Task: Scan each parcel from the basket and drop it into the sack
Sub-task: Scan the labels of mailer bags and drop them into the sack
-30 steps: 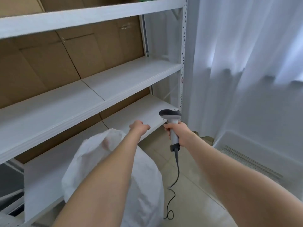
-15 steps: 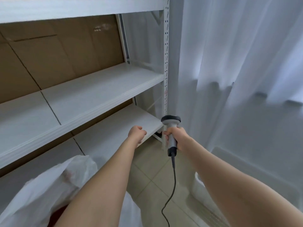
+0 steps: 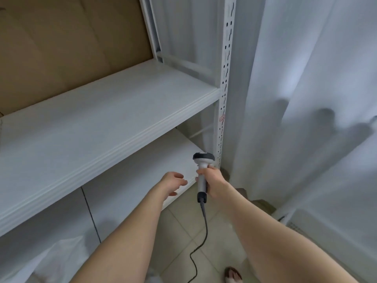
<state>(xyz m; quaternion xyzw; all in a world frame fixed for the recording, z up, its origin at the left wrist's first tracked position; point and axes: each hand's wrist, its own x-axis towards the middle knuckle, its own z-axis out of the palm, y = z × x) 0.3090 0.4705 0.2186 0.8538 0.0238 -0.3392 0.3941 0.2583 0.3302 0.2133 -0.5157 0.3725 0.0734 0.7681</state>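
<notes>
While your right hand (image 3: 214, 183) curls its fingers (image 3: 202, 172) round the scanner (image 3: 202, 186) mid-handle, your left hand (image 3: 171, 183) hovers just beside, fingers loosely spread, empty. That scanner should feel light, rigid, smooth; its long axis points head-first up and away from your fingers. The sack (image 3: 51, 260) lies well back from your left fingers.

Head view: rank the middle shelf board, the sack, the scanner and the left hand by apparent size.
1. middle shelf board
2. sack, though only a corner is in frame
3. scanner and left hand: too alike to rank
</notes>
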